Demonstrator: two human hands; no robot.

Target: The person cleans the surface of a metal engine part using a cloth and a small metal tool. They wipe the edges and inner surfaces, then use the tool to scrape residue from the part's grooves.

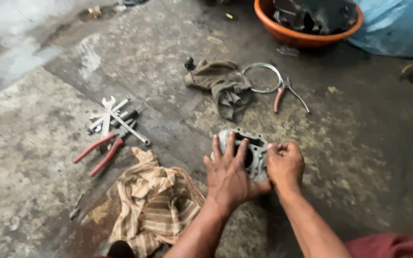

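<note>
A grey metal engine cylinder block (254, 141) lies on the stained concrete floor. My left hand (229, 174) rests flat on it with fingers spread over its bore. My right hand (285, 164) is curled into a loose fist against the block's right side; whether it grips anything small is hidden. Both forearms reach in from the bottom edge.
A striped cloth (156, 203) lies left of my hands. Spanners (115, 117) and red-handled pliers (99, 153) lie further left. Beyond the block are a dirty rag (223, 83), a metal ring (262, 77), small pliers (285, 93), and an orange basin (292, 33) of parts.
</note>
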